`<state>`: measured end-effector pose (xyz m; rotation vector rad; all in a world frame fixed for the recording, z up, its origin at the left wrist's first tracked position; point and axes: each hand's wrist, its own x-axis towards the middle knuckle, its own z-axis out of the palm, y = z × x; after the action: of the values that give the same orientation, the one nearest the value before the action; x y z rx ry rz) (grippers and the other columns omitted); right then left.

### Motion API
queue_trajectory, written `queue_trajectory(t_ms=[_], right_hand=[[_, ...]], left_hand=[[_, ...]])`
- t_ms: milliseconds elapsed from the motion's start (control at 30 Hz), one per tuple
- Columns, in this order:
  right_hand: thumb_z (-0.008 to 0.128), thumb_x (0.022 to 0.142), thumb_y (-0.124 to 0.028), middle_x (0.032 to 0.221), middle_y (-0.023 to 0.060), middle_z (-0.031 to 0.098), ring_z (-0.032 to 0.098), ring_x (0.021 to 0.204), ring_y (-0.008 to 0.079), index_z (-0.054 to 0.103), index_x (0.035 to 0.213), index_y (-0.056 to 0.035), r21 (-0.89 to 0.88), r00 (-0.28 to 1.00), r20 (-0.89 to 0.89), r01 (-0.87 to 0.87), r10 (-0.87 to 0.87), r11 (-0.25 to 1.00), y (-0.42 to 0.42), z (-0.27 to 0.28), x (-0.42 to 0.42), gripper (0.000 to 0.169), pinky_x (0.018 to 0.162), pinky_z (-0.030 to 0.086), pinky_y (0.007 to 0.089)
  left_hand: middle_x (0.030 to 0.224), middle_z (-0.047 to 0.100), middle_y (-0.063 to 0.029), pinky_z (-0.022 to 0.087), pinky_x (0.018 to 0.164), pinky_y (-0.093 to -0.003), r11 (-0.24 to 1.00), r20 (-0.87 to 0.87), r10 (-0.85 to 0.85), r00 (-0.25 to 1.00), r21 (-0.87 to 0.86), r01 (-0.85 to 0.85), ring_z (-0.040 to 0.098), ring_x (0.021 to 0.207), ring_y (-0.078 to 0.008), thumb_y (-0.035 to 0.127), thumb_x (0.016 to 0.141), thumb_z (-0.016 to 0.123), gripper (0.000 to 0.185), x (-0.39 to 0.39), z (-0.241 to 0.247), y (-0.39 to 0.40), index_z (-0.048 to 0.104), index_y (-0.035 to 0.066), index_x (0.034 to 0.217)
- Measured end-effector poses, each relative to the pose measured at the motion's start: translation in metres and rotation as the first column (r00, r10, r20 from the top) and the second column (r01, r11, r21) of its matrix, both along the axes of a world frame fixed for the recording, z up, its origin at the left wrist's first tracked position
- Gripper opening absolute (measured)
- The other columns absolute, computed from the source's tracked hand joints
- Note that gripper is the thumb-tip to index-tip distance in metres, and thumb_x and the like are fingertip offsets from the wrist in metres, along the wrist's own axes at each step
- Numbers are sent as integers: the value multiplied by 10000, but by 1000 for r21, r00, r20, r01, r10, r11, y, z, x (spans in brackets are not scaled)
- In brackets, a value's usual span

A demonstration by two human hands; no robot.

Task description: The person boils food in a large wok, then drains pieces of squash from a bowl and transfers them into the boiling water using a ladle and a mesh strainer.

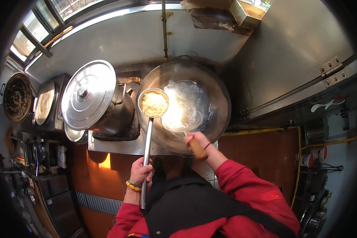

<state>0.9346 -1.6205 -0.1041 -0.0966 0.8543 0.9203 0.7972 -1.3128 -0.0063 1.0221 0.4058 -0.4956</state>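
My left hand [141,171] is closed around the long metal handle of a ladle [148,142]. Pale yellow shredded food [154,104] fills its round bowl, which is over the left side of a large wok [217,98]. With my right hand [197,144] I grip the wooden handle [198,149] of a round strainer [193,122]. The strainer's head is low in the wok, in or just over bubbling liquid [190,98]; bright glare hides part of it. The handle is slightly blurred.
Left of the wok stands a big metal stockpot [119,116] with a tilted lid [89,95]. Farther left are a round lid [44,102] and a dark, stained pan [17,96]. A steel panel with a hinge [331,70] borders the right side. Cardboard boxes [247,13] lie at the back.
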Motion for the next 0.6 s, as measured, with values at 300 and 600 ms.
queue_trajectory(t_ms=[300,600], right_hand=[[449,961,-86,646,28,415,405,492,101,373,783,-54,-668,930,6,-270,367,693,-64,-23,58,196,458,401,285],[419,1032,-197,740,11,492,425,528,84,458,968,-41,-138,971,55,-222,232,965,-18,-48,115,174,480,426,229]], left_hand=[[633,532,-70,400,357,-245,997,6,77,997,17,-77,479,366,-145,9,846,591,269,-9,12,-2,495,-48,1090],[660,549,-74,421,379,-249,990,-17,143,990,-8,-143,512,393,-150,-12,867,589,263,-26,23,12,490,-35,1110]])
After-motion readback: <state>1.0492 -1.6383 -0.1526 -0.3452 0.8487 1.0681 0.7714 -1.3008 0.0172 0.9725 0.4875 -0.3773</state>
